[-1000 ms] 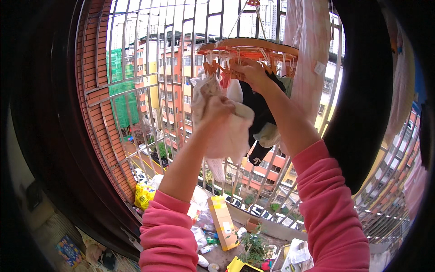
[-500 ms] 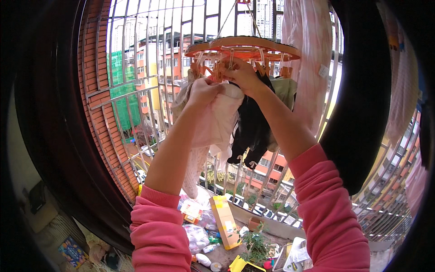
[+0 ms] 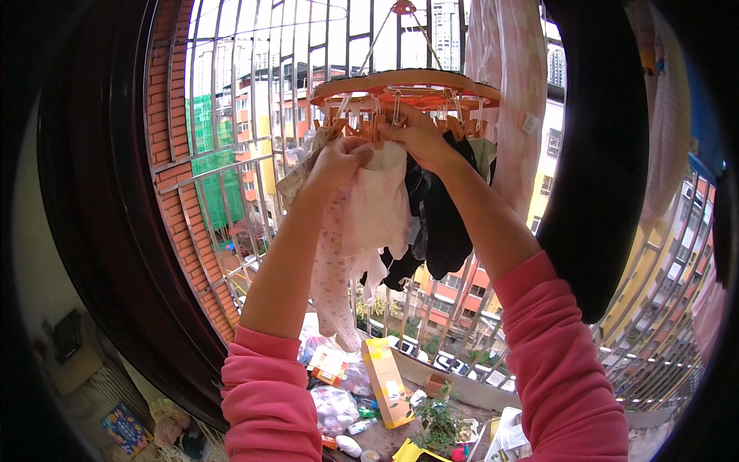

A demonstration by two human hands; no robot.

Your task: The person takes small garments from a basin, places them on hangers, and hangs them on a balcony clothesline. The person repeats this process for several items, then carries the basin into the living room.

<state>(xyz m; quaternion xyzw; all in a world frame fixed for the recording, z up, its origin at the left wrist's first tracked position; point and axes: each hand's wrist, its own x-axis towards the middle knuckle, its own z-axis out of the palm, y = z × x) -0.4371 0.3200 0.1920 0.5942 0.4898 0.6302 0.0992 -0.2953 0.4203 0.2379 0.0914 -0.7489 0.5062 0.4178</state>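
Both hands sit closer together under the hanger than half a second ago, and the cloth hangs longer: left hand [image 3: 339, 163] is closed around the top of the pale pink garment [image 3: 362, 231], right hand [image 3: 416, 137] pinches its upper edge up at an orange clip [image 3: 377, 127] of the round orange clip hanger [image 3: 408, 83] at 12 o'clock. Dark socks [image 3: 439, 223] hang just beside it at 1 o'clock. At 6 o'clock on the ledge lies a tall yellow-orange carton [image 3: 385, 381], with a flat orange-and-white packet [image 3: 331, 363] at its 9 o'clock, a clear plastic bag [image 3: 335, 406] and a small potted plant [image 3: 439, 423].
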